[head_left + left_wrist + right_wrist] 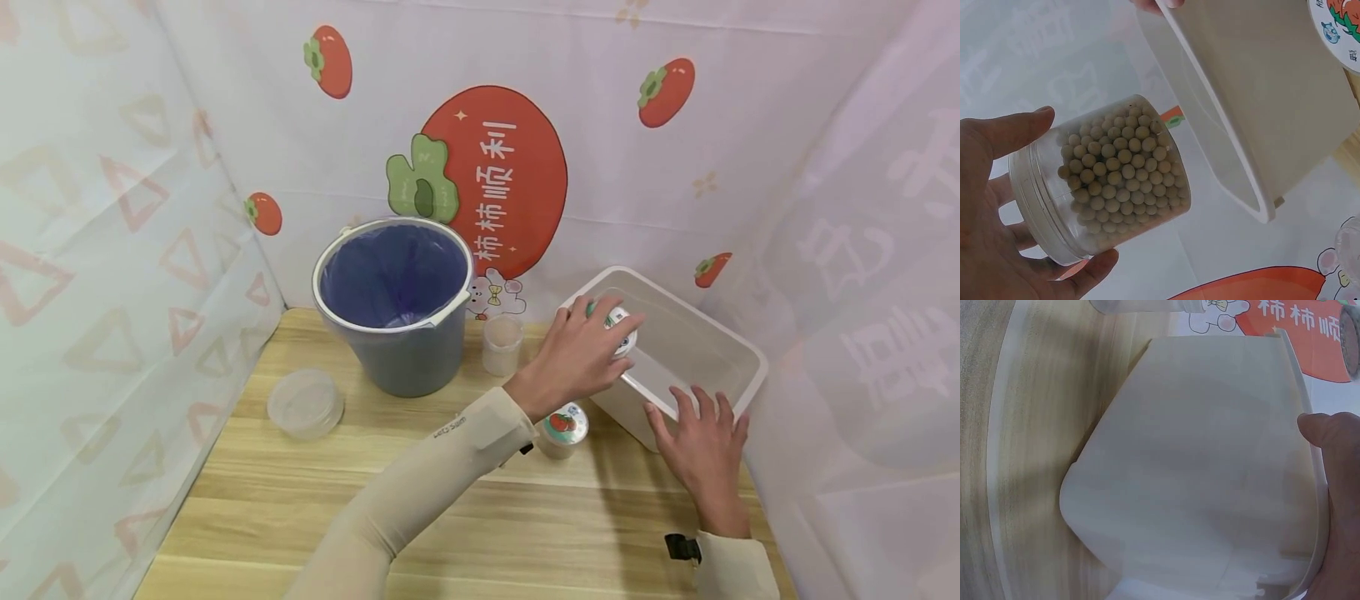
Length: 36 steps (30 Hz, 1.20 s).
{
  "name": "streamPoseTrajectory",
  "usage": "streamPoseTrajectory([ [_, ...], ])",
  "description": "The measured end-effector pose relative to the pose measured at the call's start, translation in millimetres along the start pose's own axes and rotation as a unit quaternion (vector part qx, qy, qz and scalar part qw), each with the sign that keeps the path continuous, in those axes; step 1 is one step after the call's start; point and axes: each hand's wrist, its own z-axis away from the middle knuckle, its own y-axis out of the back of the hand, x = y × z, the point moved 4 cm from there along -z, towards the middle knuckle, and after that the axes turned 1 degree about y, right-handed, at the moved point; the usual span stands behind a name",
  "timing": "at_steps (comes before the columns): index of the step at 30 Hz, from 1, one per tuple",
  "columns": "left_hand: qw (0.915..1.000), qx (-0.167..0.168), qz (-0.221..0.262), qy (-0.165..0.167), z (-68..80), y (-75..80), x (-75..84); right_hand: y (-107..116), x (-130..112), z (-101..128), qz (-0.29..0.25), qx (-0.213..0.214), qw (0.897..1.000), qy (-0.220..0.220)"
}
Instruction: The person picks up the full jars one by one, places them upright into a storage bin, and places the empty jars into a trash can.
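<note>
My left hand grips a clear jar by its lid end, above the near left rim of a white plastic bin. Small beige balls fill much of the jar, which lies on its side in the left wrist view. Its printed lid faces up toward the head camera between the fingers. My right hand holds the bin's near right rim; its thumb lies over the outer side, and the fingers reach inside. Another jar with a red fruit on its lid stands on the table by my left wrist.
A blue-grey bucket with a liner bag stands at the back left. Beside it is a small clear jar. A round clear container sits on the wooden table at left. Printed cloth walls enclose the back and sides.
</note>
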Motion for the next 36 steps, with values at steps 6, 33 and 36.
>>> streamPoseTrajectory([
  [6, 0.9999, 0.009, -0.002, -0.008, -6.5, 2.2, 3.9, 0, -1, 0, 0.001, -0.001, 1.000, -0.002],
  [33, 0.9971, 0.024, -0.055, -0.047, -41.3, 3.3, 26.7, 1, -3, 0, -0.005, 0.023, 1.000, 0.010],
  [36, 0.9972, 0.021, -0.054, -0.047, -44.8, -1.2, 28.1, 1, -2, 1, -0.005, 0.020, 1.000, 0.009],
])
